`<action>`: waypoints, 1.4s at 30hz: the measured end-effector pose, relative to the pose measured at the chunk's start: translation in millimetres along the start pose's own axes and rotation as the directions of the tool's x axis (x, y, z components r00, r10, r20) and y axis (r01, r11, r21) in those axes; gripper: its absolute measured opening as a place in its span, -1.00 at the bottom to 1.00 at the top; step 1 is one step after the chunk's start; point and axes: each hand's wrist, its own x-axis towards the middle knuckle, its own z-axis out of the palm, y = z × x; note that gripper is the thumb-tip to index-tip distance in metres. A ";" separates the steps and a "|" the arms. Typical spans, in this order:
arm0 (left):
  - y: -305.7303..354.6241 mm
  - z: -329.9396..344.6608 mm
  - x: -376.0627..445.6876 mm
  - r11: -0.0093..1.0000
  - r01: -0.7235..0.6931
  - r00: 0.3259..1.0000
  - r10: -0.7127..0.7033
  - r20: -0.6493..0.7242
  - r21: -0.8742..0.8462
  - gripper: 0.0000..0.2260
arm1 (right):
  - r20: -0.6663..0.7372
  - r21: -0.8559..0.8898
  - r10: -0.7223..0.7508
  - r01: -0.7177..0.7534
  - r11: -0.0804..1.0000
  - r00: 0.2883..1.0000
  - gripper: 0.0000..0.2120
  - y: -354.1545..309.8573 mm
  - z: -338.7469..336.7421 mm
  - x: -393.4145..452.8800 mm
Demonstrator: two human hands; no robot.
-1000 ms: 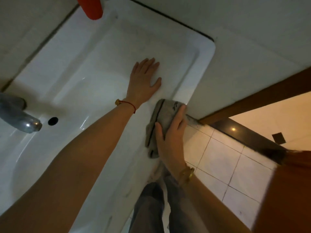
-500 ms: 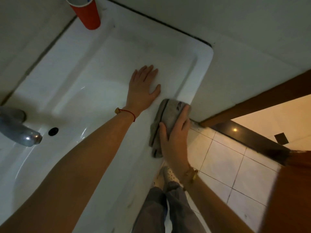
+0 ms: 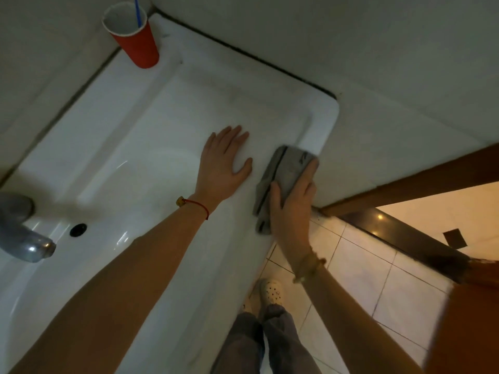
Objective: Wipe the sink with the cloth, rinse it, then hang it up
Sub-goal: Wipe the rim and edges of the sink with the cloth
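The white sink (image 3: 162, 125) fills the left and middle of the head view. A folded grey cloth (image 3: 287, 168) lies on its front rim near the right corner. My right hand (image 3: 293, 209) lies flat on the cloth and presses it against the rim with fingers stretched out and the thumb on the cloth's left side. My left hand (image 3: 222, 168) rests palm down, fingers straight, on the flat ledge of the sink just left of the cloth, holding nothing.
A metal tap (image 3: 25, 238) juts out at the left above the basin, with a dark overflow hole (image 3: 78, 229) beside it. A red cup (image 3: 137, 41) with a blue stick stands at the sink's back corner. Tiled floor (image 3: 359, 263), my legs and a wooden door frame (image 3: 410, 184) lie to the right.
My right hand has slid the cloth along the front rim toward the right corner. My left hand has stayed in place. The view has tilted, so the cup now shows.
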 end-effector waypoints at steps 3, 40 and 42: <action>1.1 -0.5 -1.0 1.000 0.000 1.000 0.000 -0.007 0.000 -0.51 | 0.049 -0.057 -0.030 0.033 0.998 0.998 -0.16 -2.8 -7.0 15.7; 25.5 -89.3 -276.9 0.955 0.202 0.945 -0.133 0.298 -0.215 -0.56 | 0.129 -0.066 -0.137 0.147 0.987 0.982 -0.12 4.0 16.2 -124.9; 27.8 -91.0 -277.0 0.947 0.195 0.951 -0.118 0.287 -0.257 -0.55 | 0.075 -0.065 -0.113 0.118 0.991 0.991 -0.10 0.8 19.1 -109.2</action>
